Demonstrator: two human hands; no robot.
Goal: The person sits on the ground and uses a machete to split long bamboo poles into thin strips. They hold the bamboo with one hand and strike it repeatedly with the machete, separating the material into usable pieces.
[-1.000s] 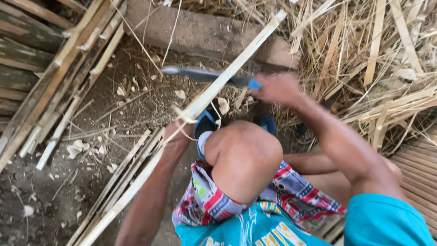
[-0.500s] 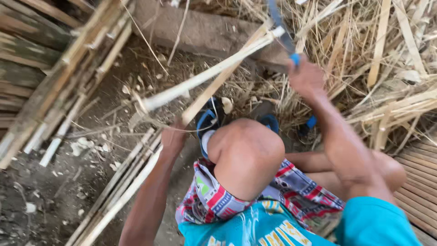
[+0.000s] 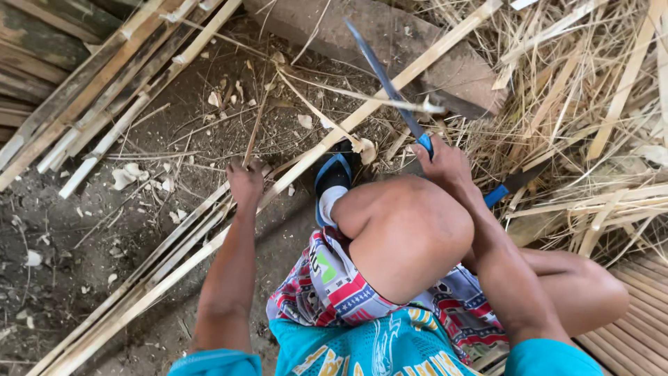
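My right hand (image 3: 445, 163) grips the blue handle of a long dark knife (image 3: 386, 83), whose blade points up and away, crossing a long bamboo strip (image 3: 390, 90). That strip runs diagonally from upper right down to lower left. My left hand (image 3: 245, 182) is closed on the strip near its middle, pressing it toward the dirt ground. A thin shaving (image 3: 327, 118) curls off the strip near the blade. My raised knee (image 3: 410, 230) sits between the two arms, with a blue sandal (image 3: 332, 175) on the foot below the strip.
Split bamboo slats (image 3: 104, 104) lie stacked at the upper left, and more strips (image 3: 139, 278) lie along the ground at lower left. A wooden block (image 3: 390, 42) lies behind the blade. Dry shavings and strips (image 3: 591, 104) pile up at right. A slatted bamboo floor (image 3: 640, 334) is lower right.
The knife swung from lying crosswise to pointing up and away, then lowered against the strip. My left hand slid down the strip toward the ground.
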